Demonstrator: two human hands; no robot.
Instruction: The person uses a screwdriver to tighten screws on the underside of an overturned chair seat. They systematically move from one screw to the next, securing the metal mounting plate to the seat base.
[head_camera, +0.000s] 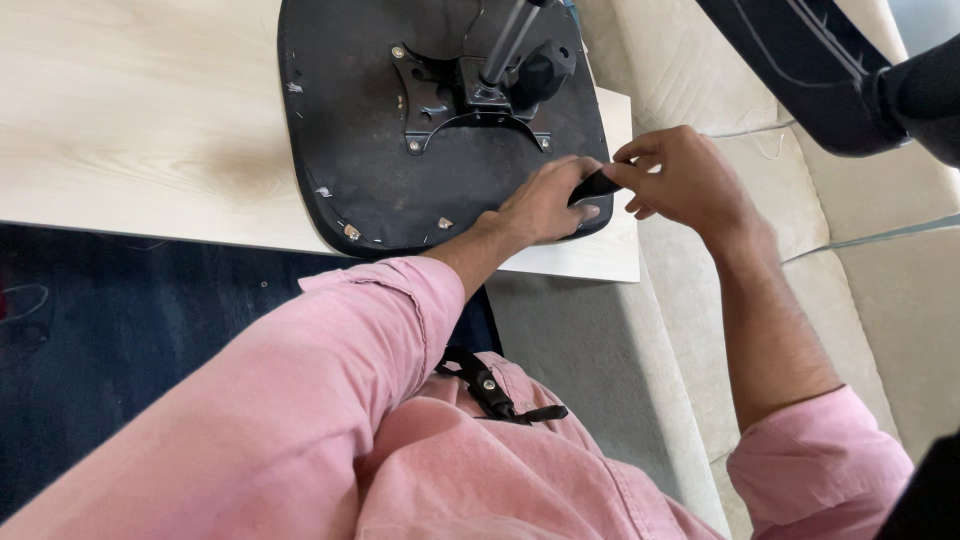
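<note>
Fabric (597, 186) at the near right edge of the upturned chair seat (350, 150) on the wooden table (130, 120) is pinched by both the left hand (545, 205) and right hand (680, 180), staples dotting only part of the rim.

Left hand (545, 203): laid palm down, fingers curled, forearm extended forward.
Right hand (680, 180): raised beside it, fingertips pinched together.

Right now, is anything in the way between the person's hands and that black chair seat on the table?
Nothing visible is. The left hand already rests on the near edge of the upturned black seat, and the right hand pinches a small black piece at that same edge. The metal bracket sits farther back, clear of both hands.
</note>
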